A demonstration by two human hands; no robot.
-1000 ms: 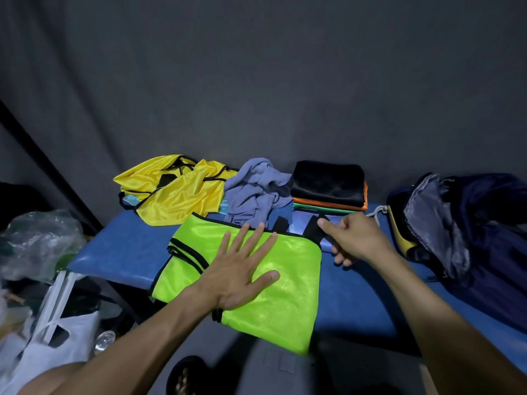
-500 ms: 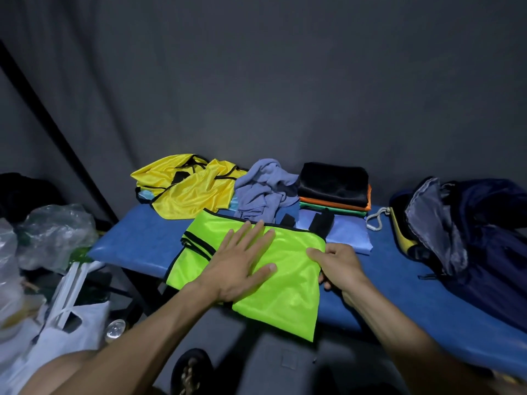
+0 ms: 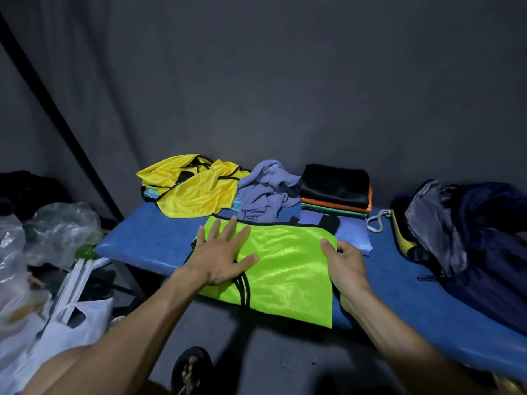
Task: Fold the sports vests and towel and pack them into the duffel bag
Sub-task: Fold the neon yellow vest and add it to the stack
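Mid-fold on the green vest (image 3: 288, 269), spread flat at the near edge of the blue counter (image 3: 148, 240), its lower part hanging a little past the edge. Left hand (image 3: 221, 253) pressed flat on the vest's left half, fingers (image 3: 228, 229) straight and spread apart, pinning the cloth. Right hand (image 3: 346, 259) at the vest's right edge, thumb on top and fingers curled under, apparently pinching the fabric there.

Next move, by the look of it: bring the pinched right edge over toward the left hand to halve the vest, keeping the left palm down so the slippery cloth does not slide off the counter; then smooth, fold once more and add to the pile.

Counted:
- One green vest in hand.
- One heap of yellow vest (image 3: 194, 189), unfolded, at the back left; whether one or two pieces cannot be told.
- One grey-blue towel (image 3: 265, 192), crumpled, just right of the yellow heap.
- One folded stack (image 3: 336, 192) at the back: black on top, orange and green layers under it, so three at least.
- One pale blue piece (image 3: 353, 238) lying flat under and beside the stack.
- One dark blue duffel bag (image 3: 467, 240), open, at the right end of the counter, well apart from the vest, nothing seen packed yet.
- Two hands.
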